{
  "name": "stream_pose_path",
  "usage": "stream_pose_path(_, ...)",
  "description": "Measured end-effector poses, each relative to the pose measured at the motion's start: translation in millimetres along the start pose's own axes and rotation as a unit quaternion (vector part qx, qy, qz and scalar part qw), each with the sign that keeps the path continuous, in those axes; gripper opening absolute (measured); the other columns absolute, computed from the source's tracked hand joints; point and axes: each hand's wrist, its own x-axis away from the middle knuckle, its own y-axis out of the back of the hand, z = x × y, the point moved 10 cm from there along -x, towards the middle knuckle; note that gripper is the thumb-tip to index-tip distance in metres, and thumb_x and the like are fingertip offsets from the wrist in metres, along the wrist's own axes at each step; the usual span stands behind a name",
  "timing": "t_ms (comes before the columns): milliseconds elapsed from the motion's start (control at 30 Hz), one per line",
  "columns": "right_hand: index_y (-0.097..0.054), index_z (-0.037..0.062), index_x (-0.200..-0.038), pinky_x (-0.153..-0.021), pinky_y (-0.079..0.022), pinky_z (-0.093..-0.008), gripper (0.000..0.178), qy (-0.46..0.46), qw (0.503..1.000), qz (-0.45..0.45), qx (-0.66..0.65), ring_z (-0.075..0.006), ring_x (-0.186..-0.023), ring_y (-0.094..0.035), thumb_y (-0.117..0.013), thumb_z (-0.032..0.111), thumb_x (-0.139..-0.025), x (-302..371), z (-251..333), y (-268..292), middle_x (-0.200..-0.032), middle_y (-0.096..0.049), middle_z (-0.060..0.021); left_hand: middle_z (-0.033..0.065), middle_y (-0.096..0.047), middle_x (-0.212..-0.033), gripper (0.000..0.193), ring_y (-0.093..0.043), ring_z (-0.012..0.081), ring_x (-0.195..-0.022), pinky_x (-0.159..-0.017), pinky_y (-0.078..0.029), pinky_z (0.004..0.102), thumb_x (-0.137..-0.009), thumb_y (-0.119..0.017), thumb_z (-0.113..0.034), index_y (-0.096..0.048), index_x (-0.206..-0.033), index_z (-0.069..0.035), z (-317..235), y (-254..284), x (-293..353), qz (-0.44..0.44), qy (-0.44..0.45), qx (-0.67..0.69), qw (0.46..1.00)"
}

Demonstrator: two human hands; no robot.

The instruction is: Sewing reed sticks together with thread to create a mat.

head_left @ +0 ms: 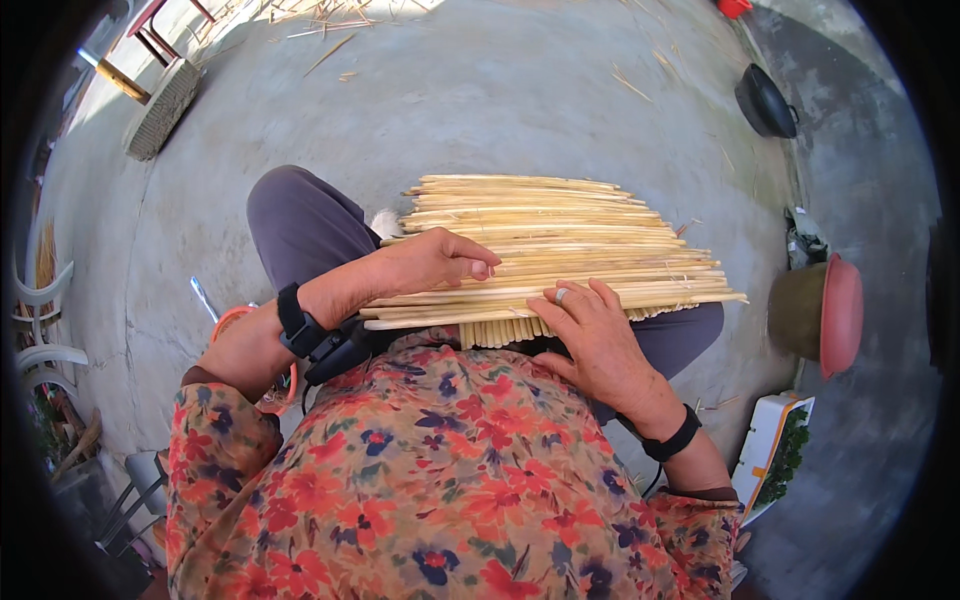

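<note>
A mat of pale straw-coloured stalks point(560, 222) lies across my lap, its stalks side by side and running left to right. Stalk ends point(490, 333) show beneath its near edge. Above the middle of the mat is my left hand point(440, 262), thumb and forefinger pinched together; whatever is between them is too small to make out. My right hand point(598, 335), with a ring on one finger, grips the near edge, its fingers over the top stalks and its thumb lower down.
An orange-rimmed container point(232, 318) is partly hidden by my left forearm. To the right are a dark basin point(766, 102), a pink basin point(842, 316) and a white box point(765, 440) with greenery. Far left stands a stone block point(162, 110); loose straw lies on the concrete floor point(480, 90).
</note>
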Motion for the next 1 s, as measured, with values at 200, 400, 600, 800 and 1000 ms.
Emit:
stream_pose_path(200,-0.053,0.0069,-0.111,-0.095,-0.033,-0.0451,0.045,-0.066,0.975,-0.212,0.023,-0.0287,-0.109,-0.048,-0.067,0.007,-0.069,46.1,-9.7,42.9,-0.11,-0.052,-0.0108,0.0063,-0.063,-0.092,0.022,-0.057,0.0108,-0.088,-0.08,-0.045,0.0233,-0.084,-0.057,-0.007,-0.059,-0.104,0.003,8.4,-9.0,-19.6,-0.026,0.001,0.087,0.996)
stream_pose_path(400,-0.059,0.0031,-0.101,-0.074,-0.047,-0.0285,0.019,-0.261,0.793,-0.538,-0.119,-0.0188,-0.085,-0.058,-0.055,0.001,-0.082,191.8,-119.3,55.1,-0.093,-0.06,-0.0106,0.0033,-0.06,-0.079,0.014,-0.06,0.0118,-0.074,-0.068,-0.049,0.0229,-0.082,-0.06,-0.004,-0.057,-0.095,-0.001,31.8,3.1,-28.8,-0.095,-0.012,0.208,0.973)
stream_pose_path(600,-0.059,0.0006,-0.099,-0.058,-0.05,-0.0252,0.017,-0.558,0.529,-0.508,-0.388,-0.0123,-0.067,-0.058,-0.051,0.009,-0.085,346.6,-214.9,-136.3,-0.084,-0.06,-0.0073,0.0057,-0.062,-0.08,0.028,-0.063,0.0173,-0.079,-0.069,-0.052,0.0252,-0.082,-0.056,-0.001,-0.052,-0.11,-0.002,35.8,0.2,-25.0,-0.088,0.042,0.25,0.963)
stream_pose_path(800,-0.055,-0.0021,-0.103,-0.07,-0.049,-0.0381,0.03,-0.639,0.688,-0.306,-0.154,-0.0312,-0.078,-0.06,-0.059,0.012,-0.077,330.8,-230.2,-266.6,-0.086,-0.06,-0.0174,0.0119,-0.063,-0.08,0.031,-0.064,0.0208,-0.079,-0.07,-0.054,0.0271,-0.082,-0.058,-0.005,-0.05,-0.111,0.001,41.0,2.2,-22.4,-0.122,0.094,0.29,0.945)
stream_pose_path(1000,-0.044,0.0016,-0.117,-0.083,-0.043,-0.0436,0.049,-0.698,0.678,-0.172,-0.156,-0.0371,-0.098,-0.051,-0.062,0.012,-0.072,304.0,-278.5,-309.5,-0.107,-0.051,-0.0217,0.0123,-0.063,-0.081,0.028,-0.064,0.0223,-0.079,-0.071,-0.055,0.0282,-0.082,-0.057,-0.002,-0.051,-0.109,0.002,31.2,-5.4,-7.6,-0.197,0.089,0.325,0.921)
